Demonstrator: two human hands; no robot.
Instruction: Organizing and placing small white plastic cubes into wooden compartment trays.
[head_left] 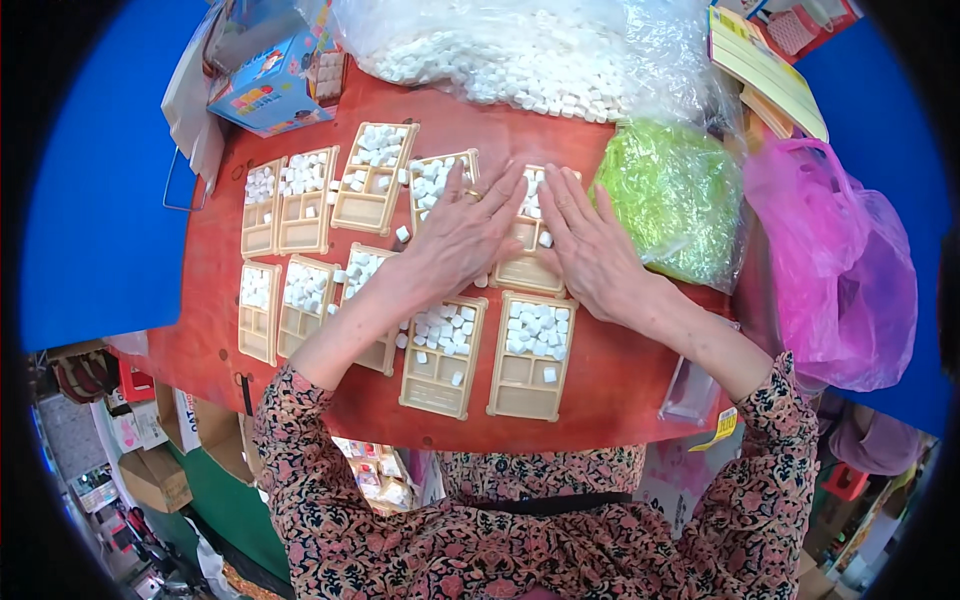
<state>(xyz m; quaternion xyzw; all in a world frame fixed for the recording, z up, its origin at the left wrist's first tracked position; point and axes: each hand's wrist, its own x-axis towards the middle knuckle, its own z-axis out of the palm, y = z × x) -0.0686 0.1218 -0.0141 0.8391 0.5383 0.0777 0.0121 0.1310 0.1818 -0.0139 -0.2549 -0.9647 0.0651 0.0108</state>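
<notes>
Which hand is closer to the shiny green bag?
Right. The right hand is just left of the green bag; the left hand is farther left, over the cream trays.

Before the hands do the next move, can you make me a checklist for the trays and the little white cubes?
1. Both hands empty: cannot tell; the left hand and right hand have fingers stretched out, but their palms are hidden.
2. Trays flat on the red table: ok.
3. No cubes loose on the table: not ok; one white cube lies left of the left hand.
4. Pink bag away from the trays: ok, it's off to the right.
</notes>
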